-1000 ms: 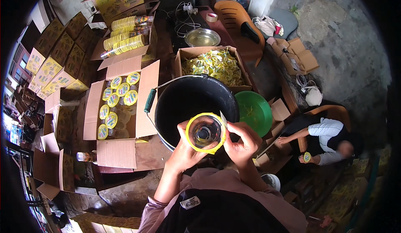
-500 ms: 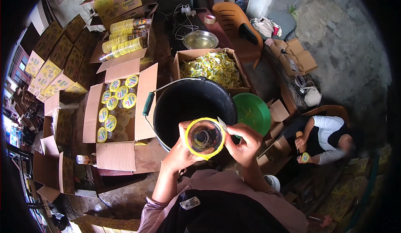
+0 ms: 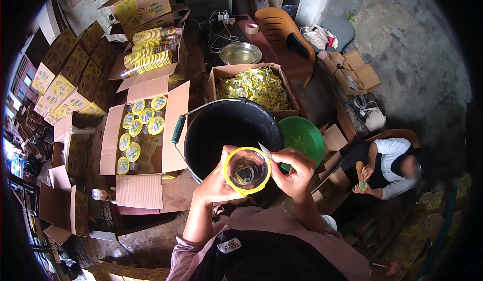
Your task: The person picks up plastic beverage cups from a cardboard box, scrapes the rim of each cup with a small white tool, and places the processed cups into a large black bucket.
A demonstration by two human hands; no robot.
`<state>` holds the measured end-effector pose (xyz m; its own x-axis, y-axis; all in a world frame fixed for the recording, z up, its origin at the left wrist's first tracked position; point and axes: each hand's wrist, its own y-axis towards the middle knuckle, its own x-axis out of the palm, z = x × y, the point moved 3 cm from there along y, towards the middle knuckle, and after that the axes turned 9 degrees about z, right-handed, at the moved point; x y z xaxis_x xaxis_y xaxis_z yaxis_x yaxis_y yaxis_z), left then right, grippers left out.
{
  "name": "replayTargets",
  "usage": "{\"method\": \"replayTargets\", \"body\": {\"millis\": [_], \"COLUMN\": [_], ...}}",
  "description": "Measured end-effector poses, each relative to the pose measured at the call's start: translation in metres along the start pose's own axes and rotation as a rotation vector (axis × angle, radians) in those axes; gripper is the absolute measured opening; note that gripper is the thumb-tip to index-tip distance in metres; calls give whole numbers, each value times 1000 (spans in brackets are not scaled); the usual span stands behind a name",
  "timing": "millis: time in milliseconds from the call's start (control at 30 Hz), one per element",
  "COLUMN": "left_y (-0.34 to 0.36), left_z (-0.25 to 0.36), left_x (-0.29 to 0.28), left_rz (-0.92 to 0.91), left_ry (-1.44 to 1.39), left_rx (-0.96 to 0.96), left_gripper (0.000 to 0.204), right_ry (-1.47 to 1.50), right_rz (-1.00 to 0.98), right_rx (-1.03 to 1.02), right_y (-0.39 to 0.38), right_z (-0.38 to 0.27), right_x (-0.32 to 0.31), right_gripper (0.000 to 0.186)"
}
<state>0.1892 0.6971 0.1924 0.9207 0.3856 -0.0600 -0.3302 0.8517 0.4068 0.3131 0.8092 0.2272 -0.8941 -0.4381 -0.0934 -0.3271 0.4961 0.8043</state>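
My left hand [image 3: 217,180] and my right hand [image 3: 296,173] together hold a clear glass jar [image 3: 246,170] with a yellow band around its rim, mouth facing up toward me. A thin blade or strip [image 3: 265,151] sticks out from my right fingers against the jar's rim. The jar is held just over the near edge of a big black bucket [image 3: 231,127] with a green-gripped wire handle [image 3: 178,129].
An open carton [image 3: 141,130] with several yellow-lidded jars lies left of the bucket. Behind it stands a box of yellow labels [image 3: 256,87], a metal bowl [image 3: 240,53] and stacked lids [image 3: 148,54]. A green basin [image 3: 302,136] lies right. A seated person [image 3: 387,168] works at right.
The jar and both hands have shifted slightly lower and to the right in view; otherwise the grip and the surroundings look the same.
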Motion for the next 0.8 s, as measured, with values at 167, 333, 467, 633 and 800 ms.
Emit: {"method": "replayTargets", "body": {"millis": [167,333,467,633,800], "left_y": [3,4,1,0,-5], "left_z": [-5,-8,-14,-14,-11], "left_x": [-1,9,9,7,6], "left_rz": [7,107,232,257,190], "left_ry": [-37,-177,-245,-174,-77], "left_rx": [-16,13,-5,37,35], "left_gripper": [75,75,74,72,76], "right_ry": [3,-22,-24,-85,-99], "right_rz": [15,44,96,163,189], "right_rx": [-17,-48,-11,-14,-31], "right_y": [3,8,3,-12,-15], "right_z": [-1,-7,-12,-17,-16], "right_x": [3,6,8,10,13], "right_gripper": [19,18,18,18,18]}}
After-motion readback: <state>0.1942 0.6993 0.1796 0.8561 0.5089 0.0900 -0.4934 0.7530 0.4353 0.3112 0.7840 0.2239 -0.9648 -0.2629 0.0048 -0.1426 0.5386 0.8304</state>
